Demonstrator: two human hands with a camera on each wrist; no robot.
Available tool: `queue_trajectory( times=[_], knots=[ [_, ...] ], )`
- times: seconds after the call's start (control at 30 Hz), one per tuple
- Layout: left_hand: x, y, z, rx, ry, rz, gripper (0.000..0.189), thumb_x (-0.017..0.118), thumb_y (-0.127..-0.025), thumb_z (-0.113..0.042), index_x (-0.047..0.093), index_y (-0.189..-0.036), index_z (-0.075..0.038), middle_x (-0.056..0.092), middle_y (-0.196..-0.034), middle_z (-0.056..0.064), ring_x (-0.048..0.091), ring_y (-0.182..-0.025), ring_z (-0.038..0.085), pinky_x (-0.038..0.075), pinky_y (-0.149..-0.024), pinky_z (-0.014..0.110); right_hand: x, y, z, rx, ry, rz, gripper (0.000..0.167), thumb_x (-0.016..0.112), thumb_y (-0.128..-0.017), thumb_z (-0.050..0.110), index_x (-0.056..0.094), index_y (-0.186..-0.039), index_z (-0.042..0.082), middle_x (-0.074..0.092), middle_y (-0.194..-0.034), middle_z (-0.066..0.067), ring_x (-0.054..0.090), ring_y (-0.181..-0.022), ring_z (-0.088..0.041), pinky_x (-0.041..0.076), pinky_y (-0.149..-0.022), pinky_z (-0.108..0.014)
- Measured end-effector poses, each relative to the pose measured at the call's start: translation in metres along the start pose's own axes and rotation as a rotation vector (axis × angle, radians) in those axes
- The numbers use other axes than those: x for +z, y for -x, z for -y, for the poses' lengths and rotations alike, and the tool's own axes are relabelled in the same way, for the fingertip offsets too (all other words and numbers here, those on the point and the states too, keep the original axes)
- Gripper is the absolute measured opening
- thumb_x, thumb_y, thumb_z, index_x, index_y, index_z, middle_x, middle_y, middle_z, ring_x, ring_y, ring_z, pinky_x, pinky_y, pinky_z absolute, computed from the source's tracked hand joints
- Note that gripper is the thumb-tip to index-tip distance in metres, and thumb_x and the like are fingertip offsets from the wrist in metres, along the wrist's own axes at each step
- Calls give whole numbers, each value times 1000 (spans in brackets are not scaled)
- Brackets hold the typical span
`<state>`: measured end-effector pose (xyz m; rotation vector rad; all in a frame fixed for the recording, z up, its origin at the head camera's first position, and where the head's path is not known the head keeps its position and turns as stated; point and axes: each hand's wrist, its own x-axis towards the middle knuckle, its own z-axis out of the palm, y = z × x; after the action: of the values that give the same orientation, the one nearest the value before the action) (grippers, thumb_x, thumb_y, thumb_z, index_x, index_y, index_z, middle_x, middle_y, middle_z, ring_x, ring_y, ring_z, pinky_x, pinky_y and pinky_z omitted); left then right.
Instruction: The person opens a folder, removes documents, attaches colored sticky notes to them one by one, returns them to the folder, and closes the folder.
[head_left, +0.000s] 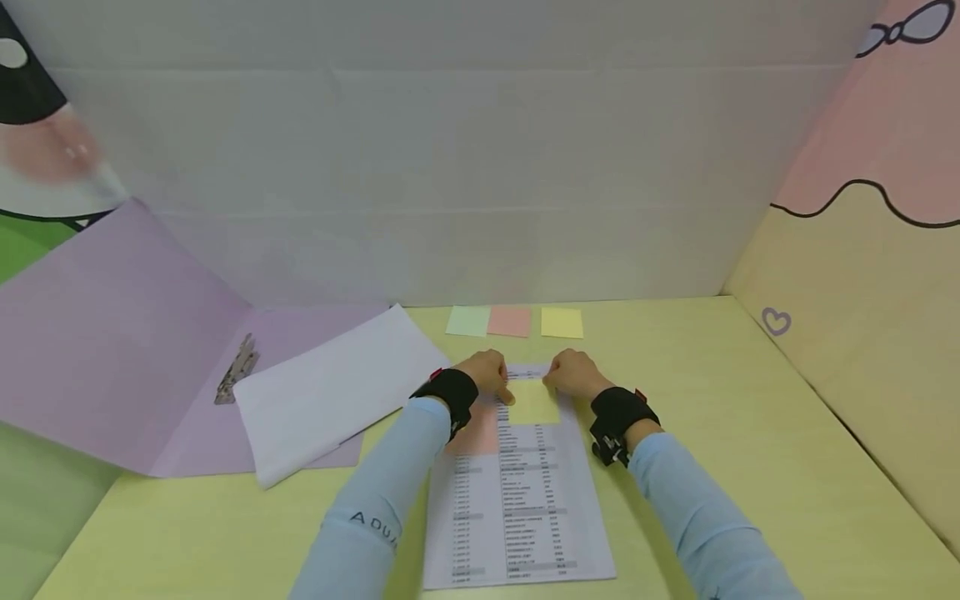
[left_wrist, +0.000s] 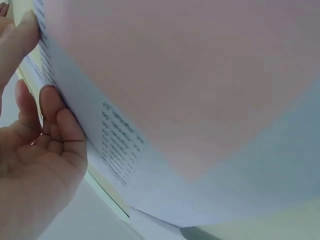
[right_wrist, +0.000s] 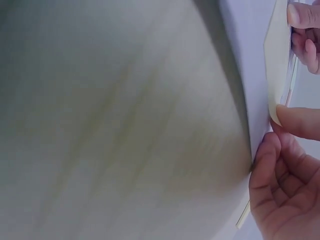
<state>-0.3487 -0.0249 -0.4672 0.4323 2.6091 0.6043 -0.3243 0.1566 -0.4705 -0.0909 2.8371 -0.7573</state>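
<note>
In the head view a stack of printed sheets (head_left: 465, 500) lies in front of me with a pink sticky note (head_left: 480, 433) on its left part. Beside that, a yellow sticky note (head_left: 536, 404) lies over the upper print. My left hand (head_left: 486, 375) holds the yellow note's left side, thumb on top, fingers curled by the paper's edge. At its upper right corner my right hand (head_left: 576, 373) pinches the note. The right wrist view shows the right thumb (right_wrist: 300, 122) on the note's lifted corner, curled fingers beneath. The pink note (left_wrist: 185, 90) fills the left wrist view.
Green (head_left: 468, 321), pink (head_left: 510, 322) and yellow (head_left: 562, 322) sticky notes are stuck along the table's back edge. At left an open purple folder (head_left: 202, 433) with a metal clip (head_left: 238, 371) lies under white sheets (head_left: 337, 387). A grey wall (head_left: 465, 167) stands behind.
</note>
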Motion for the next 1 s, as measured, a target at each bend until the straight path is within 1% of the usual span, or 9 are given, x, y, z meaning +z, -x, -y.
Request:
queue_trajectory(
  times=[0.1, 0.2, 0.23, 0.3, 0.37, 0.53, 0.67, 0.83, 1.0],
  knots=[
    [-1, 4, 1, -24, 11, 20, 33, 79, -71, -26, 55, -86, -9, 51, -86, 2, 45, -79, 19, 38, -67, 28, 3, -3, 4, 24, 5, -8, 33, 65, -81, 27, 53, -57, 8, 41, -55, 2, 37, -49, -13, 28, -46, -23],
    [-1, 4, 2, -42, 34, 35, 31, 78, -71, -25, 56, -86, -9, 53, -87, 2, 47, -80, 19, 40, -70, 29, 8, -4, 11, 68, 45, -17, 52, 68, -76, 47, 38, -52, 12, 26, -53, 3, 30, -48, -12, 23, -46, -24],
    [-1, 5, 2, -39, 35, 40, 31, 79, -71, -25, 55, -84, -9, 52, -86, 2, 47, -78, 18, 40, -68, 28, 10, -4, 14, 83, 65, -20, 56, 68, -73, 54, 36, -52, 13, 23, -54, 3, 29, -48, -12, 22, -46, -24],
    [-2, 6, 2, -42, 45, 46, 32, 79, -70, -25, 56, -84, -8, 53, -85, 2, 48, -79, 18, 41, -69, 28, 13, -5, 20, 113, 106, -27, 61, 67, -67, 63, 36, -53, 13, 22, -55, 3, 29, -49, -12, 21, -46, -25],
    [-4, 9, 0, -35, 48, 46, 31, 79, -71, -25, 56, -83, -7, 53, -83, 2, 48, -77, 18, 41, -68, 28, 14, -7, 23, 135, 144, -35, 62, 66, -64, 68, 40, -54, 12, 23, -55, 2, 30, -48, -13, 21, -44, -25],
    [-8, 13, -6, -9, 45, 38, 27, 77, -73, -25, 55, -76, -10, 47, -74, -1, 44, -71, 15, 37, -60, 25, 13, -10, 26, 178, 196, -45, 62, 66, -63, 69, 49, -58, 10, 33, -56, 0, 37, -51, -15, 23, -43, -25],
    [-7, 12, -8, -10, 40, 34, 29, 78, -72, -25, 52, -70, -12, 44, -70, -3, 42, -67, 14, 34, -57, 25, 9, -10, 25, 174, 204, -34, 59, 68, -65, 64, 53, -64, 8, 39, -58, -2, 41, -53, -16, 25, -43, -25],
    [-7, 10, -8, -18, 28, 36, 29, 78, -72, -25, 52, -69, -11, 44, -69, -2, 43, -67, 15, 34, -57, 26, 3, -11, 20, 155, 215, 9, 56, 68, -69, 61, 53, -67, 7, 36, -57, 0, 41, -50, -15, 28, -43, -25],
    [-5, 6, -5, -30, 5, 41, 28, 77, -72, -27, 54, -70, -11, 47, -72, -2, 44, -70, 15, 36, -60, 26, -1, -11, 11, 159, 205, 35, 55, 68, -72, 58, 56, -74, 4, 43, -61, -2, 45, -52, -17, 33, -44, -25]
  ],
)
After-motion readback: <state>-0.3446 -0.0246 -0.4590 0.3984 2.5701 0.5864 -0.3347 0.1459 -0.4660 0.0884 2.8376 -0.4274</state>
